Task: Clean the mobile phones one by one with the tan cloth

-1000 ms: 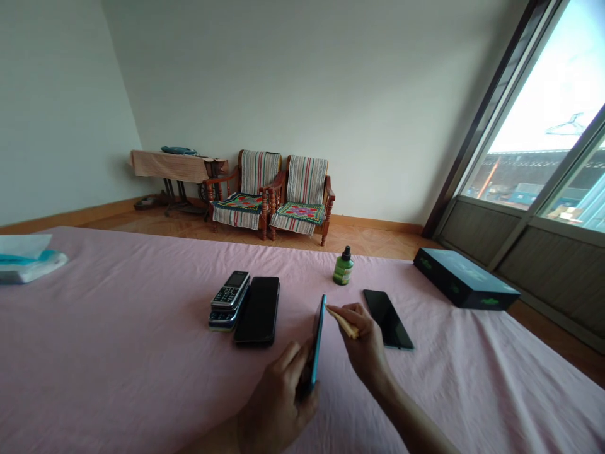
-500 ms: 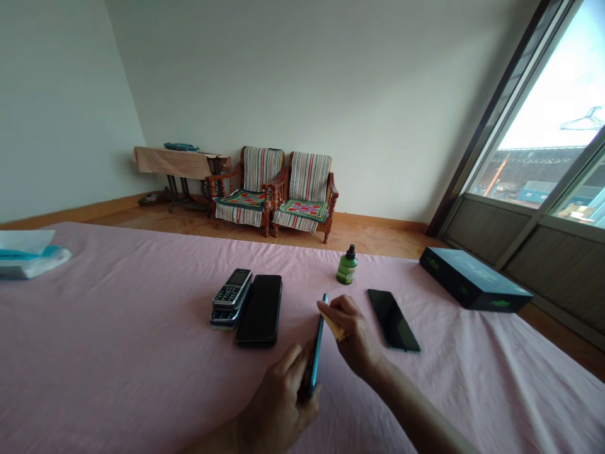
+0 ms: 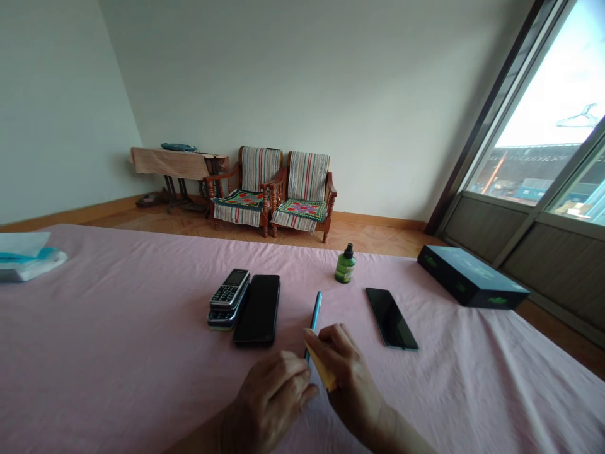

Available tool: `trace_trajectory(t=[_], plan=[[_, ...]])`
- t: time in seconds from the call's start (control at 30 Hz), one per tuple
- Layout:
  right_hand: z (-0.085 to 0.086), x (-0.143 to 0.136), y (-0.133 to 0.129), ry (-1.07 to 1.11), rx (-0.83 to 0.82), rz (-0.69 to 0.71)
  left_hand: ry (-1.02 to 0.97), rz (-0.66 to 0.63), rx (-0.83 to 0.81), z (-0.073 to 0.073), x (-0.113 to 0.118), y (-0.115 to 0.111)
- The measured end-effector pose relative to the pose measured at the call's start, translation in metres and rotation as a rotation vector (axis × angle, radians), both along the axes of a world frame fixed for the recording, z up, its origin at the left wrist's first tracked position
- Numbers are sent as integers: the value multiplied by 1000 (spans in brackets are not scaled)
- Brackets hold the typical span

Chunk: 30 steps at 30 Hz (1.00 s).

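Observation:
My left hand (image 3: 269, 400) is closed around the lower end of a smartphone (image 3: 316, 310), which is turned on edge so mostly its thin blue side shows. In my right hand (image 3: 352, 386) a folded yellow cloth (image 3: 322, 371) is pinched, pressed along the phone's side about midway down. Left of my hands lies a black smartphone (image 3: 258, 309), with two keypad phones stacked beside it, the silver-black one (image 3: 230, 288) on top. Another dark smartphone (image 3: 391, 318) rests face up on the right.
A green spray bottle (image 3: 345, 265) stands beyond my hands. At the right is a black box (image 3: 472, 277), at the far left a tissue pack (image 3: 31, 258). All rest on a pink cloth (image 3: 142, 353). Two wooden armchairs (image 3: 305, 183) stand against the wall.
My right hand has slid the cloth down the phone's side, towards me. The phone's top has shifted slightly left, and my left hand covers more of its lower part.

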State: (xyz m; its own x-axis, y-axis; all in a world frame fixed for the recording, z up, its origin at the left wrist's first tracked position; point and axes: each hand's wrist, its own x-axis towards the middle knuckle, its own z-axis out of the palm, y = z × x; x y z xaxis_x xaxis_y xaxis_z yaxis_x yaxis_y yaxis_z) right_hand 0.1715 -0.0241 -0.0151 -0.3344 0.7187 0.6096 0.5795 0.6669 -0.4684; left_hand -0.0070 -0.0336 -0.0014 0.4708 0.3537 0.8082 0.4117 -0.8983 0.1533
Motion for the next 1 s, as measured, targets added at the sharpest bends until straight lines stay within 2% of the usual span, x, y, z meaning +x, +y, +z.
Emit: trace_trajectory(t=[0.13,0.33,0.43,0.5,0.67,0.77,1.0], plan=[[0,1,-3,-17,37,14,-20,9,37,1,4,0],[5,16,59,-33,79,-140,-26,-10,-16,0,5,-1],[4,16,71,-9,79,-145,-30,-3,-45,1,5,-2],[2,13,59,-2,72,-111,-44,4,-52,1,4,-2],[-4,4,4,29,41,7,-41,-43,-64,0,4,0],[-2,5,-2,25,39,11,-49,-59,-74,-3,5,0],[5,18,70,-1,50,-164,-56,-60,-59,-3,7,-1]])
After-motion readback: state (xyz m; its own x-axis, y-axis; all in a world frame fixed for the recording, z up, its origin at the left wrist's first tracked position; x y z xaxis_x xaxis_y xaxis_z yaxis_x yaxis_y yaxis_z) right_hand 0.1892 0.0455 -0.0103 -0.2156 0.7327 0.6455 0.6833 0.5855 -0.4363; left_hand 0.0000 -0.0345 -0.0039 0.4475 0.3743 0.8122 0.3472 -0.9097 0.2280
